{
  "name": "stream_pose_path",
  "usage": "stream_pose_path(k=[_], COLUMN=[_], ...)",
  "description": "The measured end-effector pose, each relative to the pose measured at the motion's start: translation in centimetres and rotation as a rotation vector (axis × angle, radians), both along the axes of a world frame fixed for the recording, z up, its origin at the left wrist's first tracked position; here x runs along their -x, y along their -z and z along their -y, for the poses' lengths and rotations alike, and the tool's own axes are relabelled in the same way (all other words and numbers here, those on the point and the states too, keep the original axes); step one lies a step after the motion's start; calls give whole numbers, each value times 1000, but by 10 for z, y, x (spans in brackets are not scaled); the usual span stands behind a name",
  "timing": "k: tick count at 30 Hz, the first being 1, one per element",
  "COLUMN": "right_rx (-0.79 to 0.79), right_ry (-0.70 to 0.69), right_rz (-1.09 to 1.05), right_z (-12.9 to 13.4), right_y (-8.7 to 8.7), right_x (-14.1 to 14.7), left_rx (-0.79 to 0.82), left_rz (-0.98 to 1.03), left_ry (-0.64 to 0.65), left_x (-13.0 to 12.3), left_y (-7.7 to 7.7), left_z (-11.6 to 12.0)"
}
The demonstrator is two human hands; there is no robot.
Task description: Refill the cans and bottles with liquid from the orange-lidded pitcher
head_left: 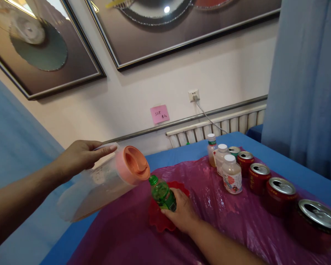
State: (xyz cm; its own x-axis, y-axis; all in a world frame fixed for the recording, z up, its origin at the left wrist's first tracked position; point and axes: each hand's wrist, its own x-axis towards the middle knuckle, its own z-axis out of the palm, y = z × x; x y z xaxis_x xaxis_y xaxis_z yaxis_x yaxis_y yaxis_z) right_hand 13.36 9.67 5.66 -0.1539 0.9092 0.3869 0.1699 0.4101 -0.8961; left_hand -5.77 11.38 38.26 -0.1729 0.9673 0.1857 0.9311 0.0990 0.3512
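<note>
My left hand [84, 156] is closed on a clear plastic pitcher [105, 191] with an orange lid [132, 165]. The pitcher is tilted to the right, and some liquid lies along its lower side. Just below its lid is the mouth of a green plastic bottle [162, 193]; whether they touch I cannot tell. My right hand [182, 209] is wrapped round the bottle's lower part, and the bottle leans toward the pitcher. Beneath the bottle, a red scalloped dish [158, 221] rests on a purple plastic sheet [121, 232].
On the right stand several opened drink cans [260, 180] in a row. White-capped bottles [231, 176] are beside them. The sheet covers part of a blue table [171, 152]. Behind are a radiator [209, 127], a cord plugged into a socket [194, 95] and blue curtains [306, 81].
</note>
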Motion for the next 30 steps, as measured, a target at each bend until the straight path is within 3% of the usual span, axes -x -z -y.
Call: stream_pose_path(k=[30], right_rx=[1], right_ry=[15], right_rz=[1], right_z=[0], right_y=[1], right_x=[2], left_rx=[-12], left_rz=[-20], left_ry=[16], left_x=[-2], left_y=[0], left_z=[1])
